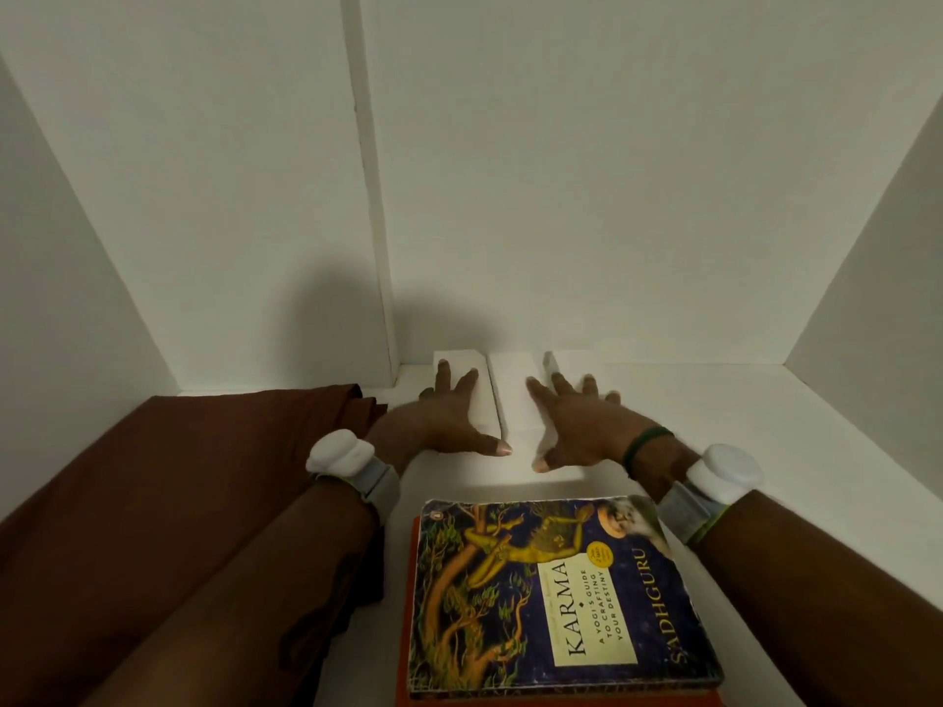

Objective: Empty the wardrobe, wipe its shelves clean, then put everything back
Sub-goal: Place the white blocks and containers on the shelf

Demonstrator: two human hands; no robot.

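Shelf interior, head view. Far left: folded brown cloth lying along the left wall, with the left forearm passing over its edge. Left hand released, fingers spread and straight, laid on the left box; thumb points toward the middle box. Three white boxes sit side by side at the back of the shelf, close to the rear wall, narrow gaps between them. Right hand likewise released and splayed, covering the right box, with its forefinger over the edge of the middle one. Neither hand grasps anything; whether the palms bear down or only hover I cannot tell. Front centre-right: book stacked on an orange book, between the forearms, well apart from the boxes. Judgement: the step in hand is handling the row of boxes, either drawing them out or seating them; the frame does not settle which. To do it well: bring thumbs and fingers round the outer sides and press inward so all three move as one block; keep them level; lift clear of the book stack, not drag into it; keep the left forearm from snagging the cloth.
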